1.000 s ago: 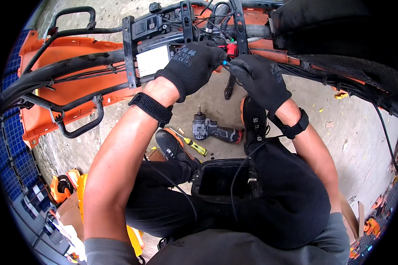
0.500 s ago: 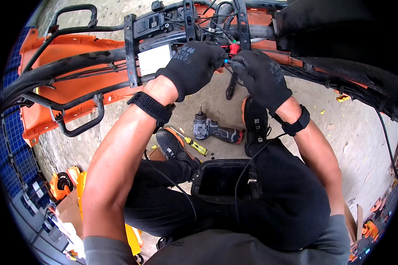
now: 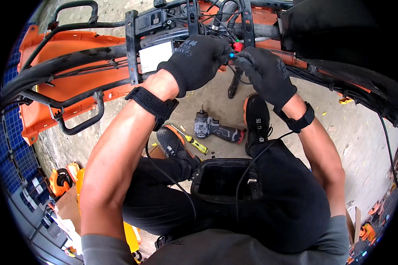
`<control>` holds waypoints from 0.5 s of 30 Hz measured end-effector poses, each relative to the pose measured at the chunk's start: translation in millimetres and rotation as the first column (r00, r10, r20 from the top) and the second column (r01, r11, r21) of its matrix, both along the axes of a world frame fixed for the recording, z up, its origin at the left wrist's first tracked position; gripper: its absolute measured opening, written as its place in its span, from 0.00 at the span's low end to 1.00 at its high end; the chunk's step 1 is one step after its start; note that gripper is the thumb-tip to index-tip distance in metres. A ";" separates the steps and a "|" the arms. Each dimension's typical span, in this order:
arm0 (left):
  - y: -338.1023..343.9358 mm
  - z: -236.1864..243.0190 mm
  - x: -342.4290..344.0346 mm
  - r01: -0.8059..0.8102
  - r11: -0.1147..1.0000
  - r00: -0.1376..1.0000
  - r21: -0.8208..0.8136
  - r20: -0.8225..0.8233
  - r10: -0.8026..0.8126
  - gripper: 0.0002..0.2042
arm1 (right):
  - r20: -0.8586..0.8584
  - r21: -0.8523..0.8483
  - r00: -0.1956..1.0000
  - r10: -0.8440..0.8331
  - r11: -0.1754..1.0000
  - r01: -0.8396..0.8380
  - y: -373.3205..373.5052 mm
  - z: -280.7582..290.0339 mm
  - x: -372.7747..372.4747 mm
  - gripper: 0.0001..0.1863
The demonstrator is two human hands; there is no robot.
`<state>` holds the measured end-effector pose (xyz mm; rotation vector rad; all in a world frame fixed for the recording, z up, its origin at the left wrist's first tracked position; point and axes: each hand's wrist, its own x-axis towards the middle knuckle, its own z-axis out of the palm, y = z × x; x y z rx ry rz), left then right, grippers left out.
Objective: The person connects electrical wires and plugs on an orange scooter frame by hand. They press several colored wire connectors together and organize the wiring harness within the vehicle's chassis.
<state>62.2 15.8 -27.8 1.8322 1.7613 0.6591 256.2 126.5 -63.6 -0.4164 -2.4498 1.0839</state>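
Both my hands wear black gloves and meet over the tubular vehicle frame (image 3: 86,56). My left hand (image 3: 199,62) is closed, its fingertips pinched around a small blue connector (image 3: 231,56). Just right of it, my right hand (image 3: 265,73) is closed too, with a thin black cable (image 3: 239,78) at its fingertips. The connector shows between the two hands; most of it is hidden by the gloves. Right behind the fingertips is a red connector (image 3: 239,47) among black wires. A white label plate (image 3: 156,56) sits on the frame beside my left wrist.
On the concrete floor lie a grey cordless driver (image 3: 214,127) and a yellow-handled screwdriver (image 3: 196,144), between my shoes. An open black bin (image 3: 221,198) stands between my legs. Orange body panels (image 3: 40,119) flank the frame at left. Cables run from both wristbands.
My hands have shifted slightly to the right and up, still together at the blue connector. My right hand has turned a little, and more of the thin cable below it shows.
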 end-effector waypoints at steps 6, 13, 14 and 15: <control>-0.3 1.5 -0.1 0.021 0.999 0.998 -0.049 -0.052 -0.023 0.05 | 0.152 0.121 0.986 0.065 0.989 -0.084 9.3 13.6 -0.3 0.11; -2.1 -6.3 1.7 0.018 0.998 0.999 -0.052 -0.032 -0.020 0.12 | 0.096 0.219 0.985 0.143 0.962 -0.161 15.4 2.2 -0.6 0.09; -2.0 -4.7 1.6 0.011 0.997 1.000 -0.080 -0.023 -0.012 0.13 | 0.093 0.218 0.986 0.141 0.963 -0.159 15.9 1.5 -1.3 0.09; -2.5 -7.0 1.6 0.026 0.998 0.999 -0.052 -0.028 -0.027 0.13 | 0.124 0.212 0.979 0.160 0.960 -0.184 15.8 3.3 -1.1 0.09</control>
